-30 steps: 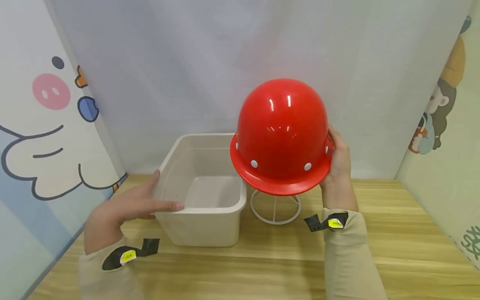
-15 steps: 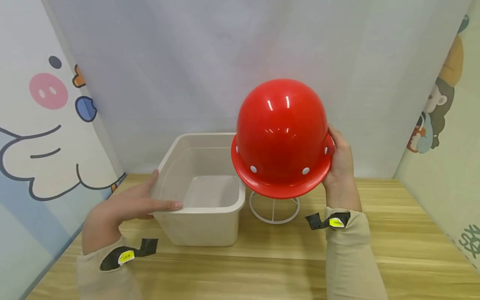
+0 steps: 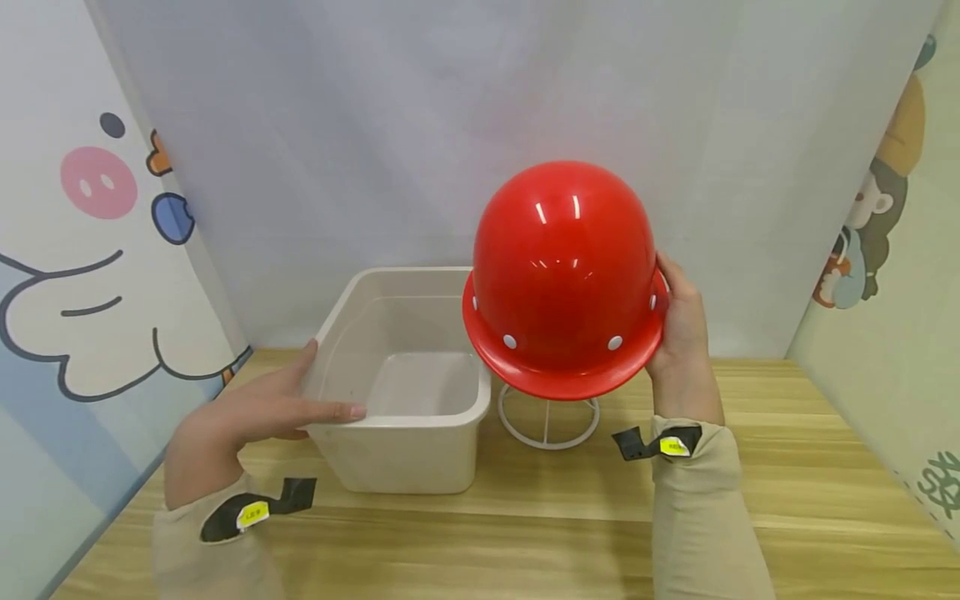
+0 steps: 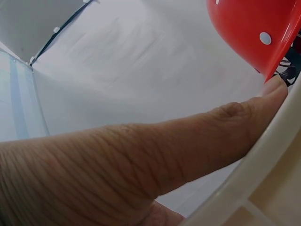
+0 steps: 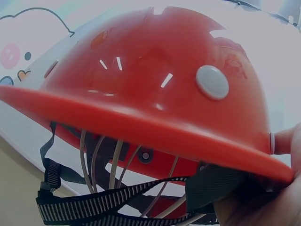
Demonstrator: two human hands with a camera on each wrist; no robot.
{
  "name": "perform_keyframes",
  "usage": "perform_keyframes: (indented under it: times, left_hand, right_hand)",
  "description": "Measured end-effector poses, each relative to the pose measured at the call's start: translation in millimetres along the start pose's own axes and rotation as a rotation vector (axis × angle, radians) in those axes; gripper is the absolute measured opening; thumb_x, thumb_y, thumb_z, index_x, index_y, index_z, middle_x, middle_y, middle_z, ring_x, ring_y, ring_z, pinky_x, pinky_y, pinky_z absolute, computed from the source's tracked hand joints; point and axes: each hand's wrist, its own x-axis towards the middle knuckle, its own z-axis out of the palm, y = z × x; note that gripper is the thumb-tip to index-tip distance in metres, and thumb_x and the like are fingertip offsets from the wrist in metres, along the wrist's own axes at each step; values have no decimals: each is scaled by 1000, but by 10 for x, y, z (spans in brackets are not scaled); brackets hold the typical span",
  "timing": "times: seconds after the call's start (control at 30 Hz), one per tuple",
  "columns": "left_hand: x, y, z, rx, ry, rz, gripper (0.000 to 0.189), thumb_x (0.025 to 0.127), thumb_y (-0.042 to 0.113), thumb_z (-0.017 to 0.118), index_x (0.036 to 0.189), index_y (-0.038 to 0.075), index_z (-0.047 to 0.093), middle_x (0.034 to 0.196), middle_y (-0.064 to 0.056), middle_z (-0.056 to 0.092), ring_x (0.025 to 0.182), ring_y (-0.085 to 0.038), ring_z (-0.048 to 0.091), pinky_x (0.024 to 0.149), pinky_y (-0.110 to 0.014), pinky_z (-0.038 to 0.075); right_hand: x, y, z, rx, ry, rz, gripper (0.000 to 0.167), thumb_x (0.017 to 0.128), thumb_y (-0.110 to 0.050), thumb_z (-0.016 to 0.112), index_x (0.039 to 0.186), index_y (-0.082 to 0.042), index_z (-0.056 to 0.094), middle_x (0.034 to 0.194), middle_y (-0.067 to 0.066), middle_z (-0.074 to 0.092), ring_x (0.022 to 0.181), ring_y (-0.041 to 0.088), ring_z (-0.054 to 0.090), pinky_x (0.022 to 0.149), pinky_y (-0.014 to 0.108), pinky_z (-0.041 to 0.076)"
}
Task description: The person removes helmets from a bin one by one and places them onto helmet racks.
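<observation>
A glossy red hard hat (image 3: 564,267) with white studs sits over a pale wire stand (image 3: 550,444), whose round base shows below the brim. My right hand (image 3: 681,342) grips the brim at its right side, thumb outside and the other fingers hidden beneath. In the right wrist view, a striped chin strap (image 5: 101,205) hangs under the hat among thin pale wires. My left hand (image 3: 266,407) holds the beige plastic bin (image 3: 405,457) at its near left corner, its thumb (image 4: 225,122) lying along the rim.
The bin stands just left of the hat, which overlaps its right rim in the head view. A wood-grain table (image 3: 555,550) lies under everything. Behind hangs a pale grey curtain (image 3: 337,150), with cartoon-printed panels (image 3: 82,275) at both sides.
The hat's brim has tipped down slightly toward me, and my right hand has shifted a little to the right with it. My left hand keeps its place on the bin.
</observation>
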Motion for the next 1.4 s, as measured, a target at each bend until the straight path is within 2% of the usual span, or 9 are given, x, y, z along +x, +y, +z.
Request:
perform_keyframes:
  times: [0.37, 0.57, 0.7, 0.8, 0.9, 0.97, 1.1, 1.23, 1.4]
  left_hand:
    - [22, 25, 25, -12, -11, 0, 120, 86, 44, 79, 161, 23, -14, 154, -27, 28, 132, -44, 44, 86, -57, 56]
    - [23, 47, 53, 75, 3, 10, 122, 87, 48, 76, 160, 14, -15, 158, -30, 22, 135, -46, 40, 93, -60, 51]
    - [11, 90, 53, 178, 47, 93, 113, 87, 49, 75, 162, 9, 1, 152, -27, 34, 130, -42, 45, 100, -61, 44]
    - [-2, 146, 63, 291, 109, 100, 109, 86, 56, 73, 161, 8, 10, 153, -29, 29, 129, -46, 43, 99, -66, 42]
    - [-11, 201, 88, 418, 185, 95, 107, 86, 65, 67, 160, 5, 19, 159, -32, 16, 135, -53, 34, 100, -72, 38]
    - [-15, 239, 112, 485, 224, 97, 106, 87, 70, 62, 159, 4, 23, 161, -31, 10, 139, -55, 28, 102, -74, 34]
    - [0, 307, 171, 501, 245, 167, 98, 89, 69, 60, 157, 5, 32, 161, -28, 20, 142, -52, 28, 108, -70, 32]
    - [9, 348, 212, 502, 240, 222, 91, 92, 63, 61, 154, 2, 37, 159, -27, 26, 144, -51, 25, 111, -68, 29]
    - [7, 371, 262, 499, 229, 216, 98, 89, 66, 63, 156, 2, 31, 160, -29, 22, 143, -53, 24, 110, -69, 27]
  right_hand:
    - [-38, -34, -61, -88, 7, -19, 27, 103, -34, 55, 116, -12, 66, 106, 1, 69, 95, 16, 63, 79, 28, 58]
    - [-97, -99, -149, -518, 112, -61, 40, 103, -43, 53, 131, -15, 50, 124, -1, 52, 107, 15, 53, 82, 24, 55]
    - [-164, -168, -206, -736, 188, -18, 61, 102, -48, 52, 149, -15, 33, 134, 4, 43, 107, 18, 54, 77, 23, 58]
    - [-207, -224, -255, -918, 197, 21, 70, 103, -51, 47, 158, -15, 22, 142, 10, 43, 111, 22, 55, 75, 22, 58]
    - [-245, -266, -303, -1160, 158, 35, 71, 104, -52, 41, 160, -12, 22, 149, 17, 43, 122, 30, 54, 83, 25, 58]
    - [-282, -283, -327, -1313, 125, 34, 72, 104, -54, 40, 158, -8, 27, 150, 19, 44, 130, 35, 50, 95, 37, 55]
    - [-389, -306, -343, -1579, 58, -14, 72, 104, -54, 39, 153, -2, 38, 152, 23, 43, 139, 44, 39, 107, 66, 37]
    - [-511, -292, -346, -1754, -13, -123, 66, 106, -48, 41, 150, 1, 41, 153, 24, 42, 140, 48, 35, 107, 70, 34]
    - [-654, -215, -370, -1856, -168, -248, 66, 104, -43, 53, 152, 1, 39, 153, 21, 43, 139, 45, 39, 105, 68, 37]
